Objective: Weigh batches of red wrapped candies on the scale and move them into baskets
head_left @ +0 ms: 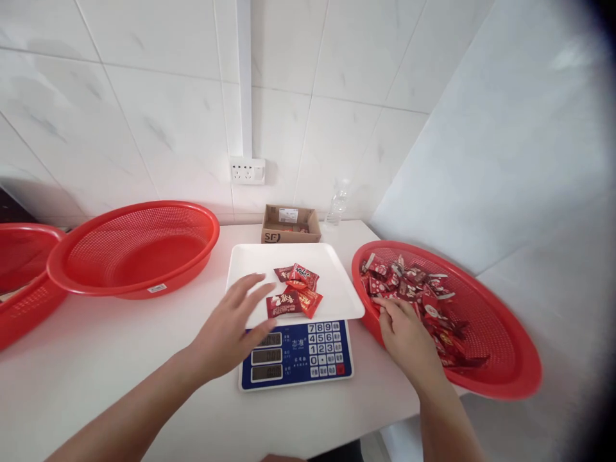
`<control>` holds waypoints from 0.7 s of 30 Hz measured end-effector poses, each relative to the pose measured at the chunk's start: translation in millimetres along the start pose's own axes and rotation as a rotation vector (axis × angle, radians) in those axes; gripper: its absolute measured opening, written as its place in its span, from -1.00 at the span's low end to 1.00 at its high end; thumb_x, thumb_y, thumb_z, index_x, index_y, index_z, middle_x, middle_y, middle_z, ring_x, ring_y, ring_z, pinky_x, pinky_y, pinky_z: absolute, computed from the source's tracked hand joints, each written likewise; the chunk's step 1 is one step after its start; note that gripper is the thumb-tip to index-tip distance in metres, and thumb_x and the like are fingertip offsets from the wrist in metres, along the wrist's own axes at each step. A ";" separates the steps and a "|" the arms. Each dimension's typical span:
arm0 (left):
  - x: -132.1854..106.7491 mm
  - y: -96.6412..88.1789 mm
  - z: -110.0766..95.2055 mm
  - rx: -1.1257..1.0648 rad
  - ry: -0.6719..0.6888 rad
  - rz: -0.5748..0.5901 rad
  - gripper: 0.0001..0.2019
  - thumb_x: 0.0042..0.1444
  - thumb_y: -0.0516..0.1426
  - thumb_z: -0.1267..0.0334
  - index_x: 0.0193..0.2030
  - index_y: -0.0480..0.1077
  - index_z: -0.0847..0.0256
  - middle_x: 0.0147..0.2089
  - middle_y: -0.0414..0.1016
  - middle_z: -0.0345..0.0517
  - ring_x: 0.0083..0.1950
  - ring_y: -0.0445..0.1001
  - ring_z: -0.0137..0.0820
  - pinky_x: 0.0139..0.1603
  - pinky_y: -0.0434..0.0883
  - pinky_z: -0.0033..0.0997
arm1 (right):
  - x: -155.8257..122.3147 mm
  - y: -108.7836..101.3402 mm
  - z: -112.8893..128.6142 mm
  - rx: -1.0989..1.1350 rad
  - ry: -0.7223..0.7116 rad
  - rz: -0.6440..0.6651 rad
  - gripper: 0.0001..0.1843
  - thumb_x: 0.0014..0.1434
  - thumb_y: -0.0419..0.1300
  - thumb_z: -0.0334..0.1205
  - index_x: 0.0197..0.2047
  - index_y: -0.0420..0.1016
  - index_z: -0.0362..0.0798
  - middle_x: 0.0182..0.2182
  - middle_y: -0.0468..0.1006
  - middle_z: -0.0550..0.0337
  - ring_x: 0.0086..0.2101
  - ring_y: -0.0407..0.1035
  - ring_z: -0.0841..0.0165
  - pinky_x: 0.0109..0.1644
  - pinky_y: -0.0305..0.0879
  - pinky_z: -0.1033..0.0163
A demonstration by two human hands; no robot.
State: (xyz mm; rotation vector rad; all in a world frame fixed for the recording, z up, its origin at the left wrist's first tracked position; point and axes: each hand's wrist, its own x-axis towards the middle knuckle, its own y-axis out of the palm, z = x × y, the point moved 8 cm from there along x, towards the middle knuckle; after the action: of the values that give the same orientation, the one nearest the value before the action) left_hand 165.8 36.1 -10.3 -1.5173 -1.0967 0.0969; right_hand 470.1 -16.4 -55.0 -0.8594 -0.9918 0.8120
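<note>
My left hand (pixel 233 330) is open, its fingers spread over the left edge of the white weighing tray (pixel 334 273). Just beyond its fingertips, a small pile of red wrapped snack packets (pixel 285 304) lies on the tray. The tray belongs to a digital scale (pixel 296 378) with a blue keypad panel and three displays, partly covered by my left thumb. On the right, my right hand (pixel 407 333) reaches over the near-left rim of a red plastic basket (pixel 517 366) holding many similar packets (pixel 433 308). Its fingertips are pressed together; whatever they hold is hidden.
Behind the scale stand a small open cardboard box (pixel 291 236) and a clear plastic bottle (pixel 337 204). A red perforated basket (pixel 135 282) sits left of the scale, with another red basket (pixel 29 301) at the far left. A tiled wall with a power socket (pixel 248 171) backs the white table (pixel 192 410).
</note>
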 end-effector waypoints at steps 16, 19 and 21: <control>84.7 98.5 -16.2 0.177 0.157 0.525 -0.29 0.03 -0.02 -0.35 0.25 0.17 -0.06 0.25 0.22 0.14 0.17 0.26 0.05 0.05 0.30 0.10 | -4.5 5.6 -10.7 -0.027 0.030 0.056 -0.46 0.26 -0.23 -0.09 0.02 0.52 0.01 0.05 0.48 0.04 -0.09 0.46 0.22 -0.30 0.43 0.18; 86.9 101.3 -12.2 0.221 0.106 0.520 -0.24 -0.01 -0.01 -0.37 0.25 0.18 0.02 0.18 0.28 0.20 0.09 0.30 0.06 -0.07 0.37 0.05 | -4.4 4.2 -9.7 -0.032 0.005 0.026 -0.47 0.26 -0.21 -0.07 -0.02 0.54 0.01 0.03 0.51 0.03 -0.15 0.50 0.22 -0.35 0.43 0.19; 88.7 102.6 -8.9 0.219 0.066 0.519 -0.27 0.03 0.01 -0.31 0.24 0.18 0.07 0.10 0.34 0.23 0.06 0.32 0.05 -0.13 0.40 -0.02 | -4.4 3.1 -8.8 -0.035 -0.010 0.014 -0.47 0.25 -0.20 -0.07 -0.04 0.55 0.02 -0.01 0.53 0.04 -0.19 0.52 0.22 -0.39 0.42 0.19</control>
State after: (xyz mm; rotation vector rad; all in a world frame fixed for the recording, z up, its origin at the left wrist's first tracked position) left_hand 278.2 103.4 -46.3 -1.5585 -0.5967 0.5044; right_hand 476.2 -20.9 -62.0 -0.8939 -1.0117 0.8136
